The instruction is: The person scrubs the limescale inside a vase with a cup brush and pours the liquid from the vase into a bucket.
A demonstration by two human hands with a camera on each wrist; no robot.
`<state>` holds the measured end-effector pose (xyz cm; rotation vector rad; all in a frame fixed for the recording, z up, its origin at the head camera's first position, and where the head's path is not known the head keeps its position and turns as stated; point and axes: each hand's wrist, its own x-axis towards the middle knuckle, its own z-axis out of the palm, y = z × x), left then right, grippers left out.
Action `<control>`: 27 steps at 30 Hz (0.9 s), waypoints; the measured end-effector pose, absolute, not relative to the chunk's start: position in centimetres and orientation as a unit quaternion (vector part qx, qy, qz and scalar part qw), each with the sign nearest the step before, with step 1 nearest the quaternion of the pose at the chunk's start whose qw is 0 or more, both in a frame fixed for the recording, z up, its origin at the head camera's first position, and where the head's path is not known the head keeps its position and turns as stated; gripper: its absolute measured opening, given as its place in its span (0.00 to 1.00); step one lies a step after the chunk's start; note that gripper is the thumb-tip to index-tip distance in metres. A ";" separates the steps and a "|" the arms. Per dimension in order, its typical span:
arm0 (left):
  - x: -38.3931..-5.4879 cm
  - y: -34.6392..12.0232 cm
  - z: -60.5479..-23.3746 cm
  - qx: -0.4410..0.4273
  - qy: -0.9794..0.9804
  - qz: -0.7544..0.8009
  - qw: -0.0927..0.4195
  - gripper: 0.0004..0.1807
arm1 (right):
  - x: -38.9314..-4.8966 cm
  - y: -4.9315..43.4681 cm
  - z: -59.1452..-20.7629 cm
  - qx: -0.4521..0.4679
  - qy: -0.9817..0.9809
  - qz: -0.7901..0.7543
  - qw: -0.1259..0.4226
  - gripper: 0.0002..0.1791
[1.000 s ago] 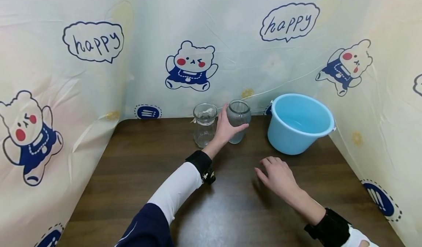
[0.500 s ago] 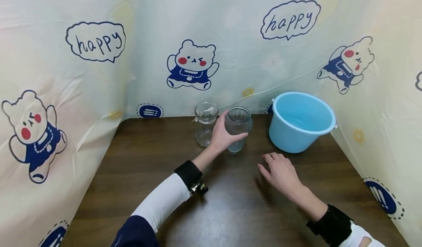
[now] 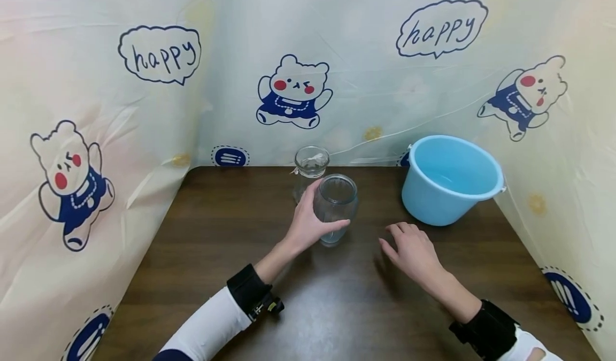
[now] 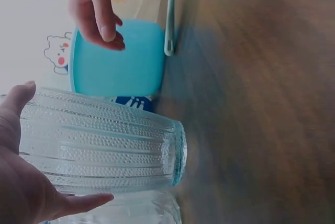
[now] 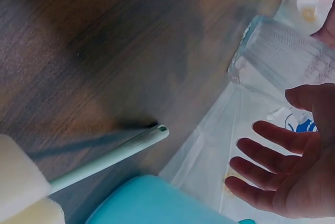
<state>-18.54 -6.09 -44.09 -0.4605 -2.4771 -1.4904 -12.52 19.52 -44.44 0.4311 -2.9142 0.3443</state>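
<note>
Nearer us than before is the ribbed, dotted clear-glass jar (image 4: 104, 143), gripped by our left hand (image 3: 307, 221); our right hand (image 3: 415, 251) hangs relaxed.

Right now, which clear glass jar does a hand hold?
The ribbed clear glass jar, gripped by the left hand; the other jar, white string round its neck, isn't.

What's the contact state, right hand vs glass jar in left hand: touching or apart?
Apart. The head view shows it: a strip of brown tabletop lies between the right hand and the glass jar.
</note>
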 end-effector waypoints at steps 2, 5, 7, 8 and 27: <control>-17.8 -6.2 -44.3 -0.157 -0.842 -0.504 0.110 0.58 | -12.4 19.5 -44.6 0.146 -0.979 0.116 0.087 0.22; -17.1 -6.3 -44.5 -0.158 -0.841 -0.506 0.111 0.58 | -12.4 19.5 -44.8 0.147 -0.978 0.117 0.087 0.22; -16.7 -6.3 -44.6 -0.155 -0.839 -0.511 0.110 0.58 | -12.4 19.5 -45.0 0.147 -0.978 0.117 0.085 0.22; -16.6 -6.3 -44.7 -0.153 -0.837 -0.513 0.111 0.58 | -12.4 19.5 -45.1 0.147 -0.979 0.117 0.083 0.22; -16.0 -6.2 -45.5 -0.127 -0.850 -0.502 0.097 0.59 | -12.9 19.0 -45.1 0.158 -0.978 0.111 0.075 0.21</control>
